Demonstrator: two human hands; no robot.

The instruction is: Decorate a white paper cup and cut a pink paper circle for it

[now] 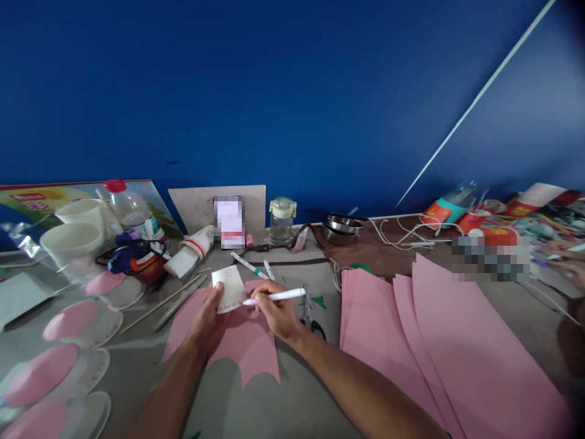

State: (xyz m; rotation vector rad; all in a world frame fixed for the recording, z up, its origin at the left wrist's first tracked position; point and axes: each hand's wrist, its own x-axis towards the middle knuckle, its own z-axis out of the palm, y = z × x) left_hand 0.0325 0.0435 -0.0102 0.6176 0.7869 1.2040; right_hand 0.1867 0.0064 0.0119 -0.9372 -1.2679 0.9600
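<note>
My left hand [211, 317] grips a white paper cup [228, 285] by its side, with the cup tilted over the table. Small pink marks run along the cup's lower edge. In my right hand [278, 310] is a white marker [287, 294], its pink tip at the marked edge of the cup. Beneath both hands lies a pink paper sheet [249, 347] with scalloped cutouts. A pair of scissors [311, 317], partly covered by my right wrist, rests just to the right.
Several pink-and-white paper pieces [43, 375] line the left side. Pink sheets [457, 341] are spread at right. Behind stand a glass jar [282, 222], a propped phone [230, 221], metal bowls [342, 228] and white cups [73, 244]. A person's hand [573, 262] shows at the far right.
</note>
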